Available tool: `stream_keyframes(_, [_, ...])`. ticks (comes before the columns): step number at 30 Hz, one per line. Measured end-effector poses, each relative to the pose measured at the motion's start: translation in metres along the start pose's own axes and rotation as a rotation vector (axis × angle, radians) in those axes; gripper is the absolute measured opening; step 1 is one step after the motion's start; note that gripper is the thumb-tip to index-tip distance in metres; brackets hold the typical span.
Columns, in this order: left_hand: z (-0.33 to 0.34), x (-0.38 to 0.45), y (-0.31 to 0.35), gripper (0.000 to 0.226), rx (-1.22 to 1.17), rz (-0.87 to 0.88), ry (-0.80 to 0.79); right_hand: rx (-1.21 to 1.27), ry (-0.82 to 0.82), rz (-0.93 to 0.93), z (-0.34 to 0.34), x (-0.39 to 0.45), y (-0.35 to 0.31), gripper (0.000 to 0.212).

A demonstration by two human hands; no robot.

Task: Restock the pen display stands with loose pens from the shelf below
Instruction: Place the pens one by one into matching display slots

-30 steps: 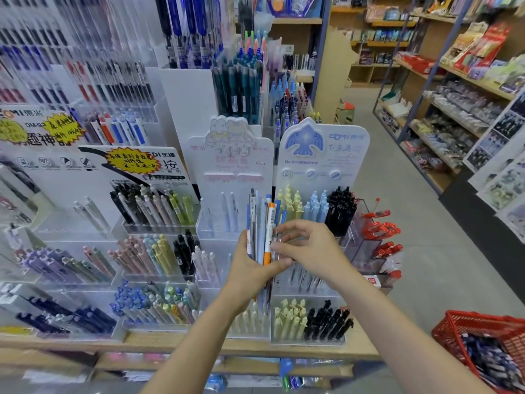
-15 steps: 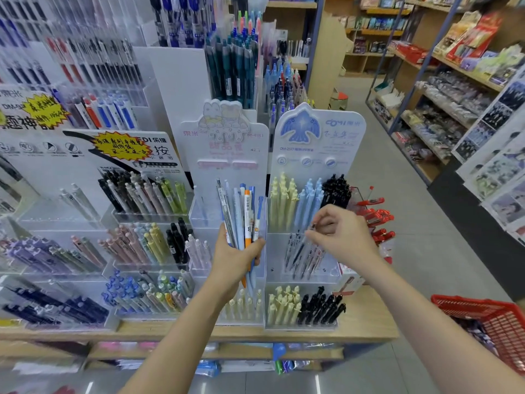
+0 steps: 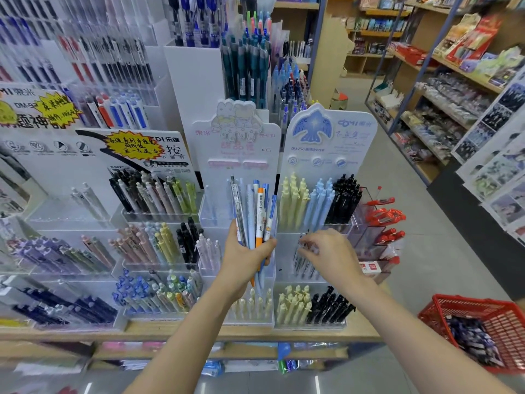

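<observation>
I take the scene from the big things down: across the left and centre of the frame runs the long wooden shelf (image 3: 363, 331) carrying tiered clear acrylic pen display stands, and at the lower right corner sits a red wire shopping basket (image 3: 483, 308) with dark packets in it. In the centre stands the white display stand with the blue bird header (image 3: 326, 137), its top tier holding yellow, light blue and black pens; beside it on the left is the white stand with the cartoon frog header (image 3: 235, 132), whose upper tier looks nearly bare. My left hand (image 3: 244, 257), just below centre, grips a fanned bundle of loose pens (image 3: 254, 211), blue, white and one orange, held upright in front of the frog stand. My right hand (image 3: 331, 251), just right of centre, has its fingers curled down into the middle clear tier of the bird stand (image 3: 304, 260), where a few dark-and-clear pens lean; the fingertips seem to pinch at one pen there, though blur keeps me from being sure. I judge the step in hand to be seating a single pen in that tier. The next move, I think, calls for letting go cleanly, then drawing another pen out of the bundle without loosening the rest.
</observation>
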State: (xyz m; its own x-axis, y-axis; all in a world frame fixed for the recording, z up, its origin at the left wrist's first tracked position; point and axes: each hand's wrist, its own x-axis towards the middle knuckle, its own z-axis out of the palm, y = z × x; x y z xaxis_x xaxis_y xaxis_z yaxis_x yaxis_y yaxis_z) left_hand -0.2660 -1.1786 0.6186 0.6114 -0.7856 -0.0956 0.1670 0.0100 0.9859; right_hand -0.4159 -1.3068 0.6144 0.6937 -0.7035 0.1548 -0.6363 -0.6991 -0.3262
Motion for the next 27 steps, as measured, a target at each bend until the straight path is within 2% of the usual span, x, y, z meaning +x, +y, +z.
stream_keyframes(12, [-0.009,-0.001,-0.002,0.039,0.012,0.001,-0.044,-0.183,0.239,-0.048,0.018,-0.011,-0.009,0.015])
stream_keyframes(17, [-0.008,-0.001,-0.004,0.04,0.039,0.004,-0.051,-0.202,0.206,-0.08,0.02,-0.012,-0.008,0.017])
stream_keyframes(19, [-0.007,-0.001,-0.003,0.045,0.044,0.002,-0.064,-0.055,0.194,-0.032,0.014,-0.011,-0.012,0.017])
stream_keyframes(23, [-0.001,-0.005,0.001,0.052,0.079,0.021,-0.084,0.502,0.301,0.066,-0.041,-0.004,-0.053,0.009])
stream_keyframes(25, [0.006,-0.007,0.003,0.053,0.101,0.069,-0.082,0.604,0.321,0.021,-0.069,0.003,-0.08,0.012])
stream_keyframes(27, [0.013,-0.008,0.003,0.054,0.116,0.097,-0.091,0.562,0.287,0.011,-0.083,0.012,-0.1,0.024])
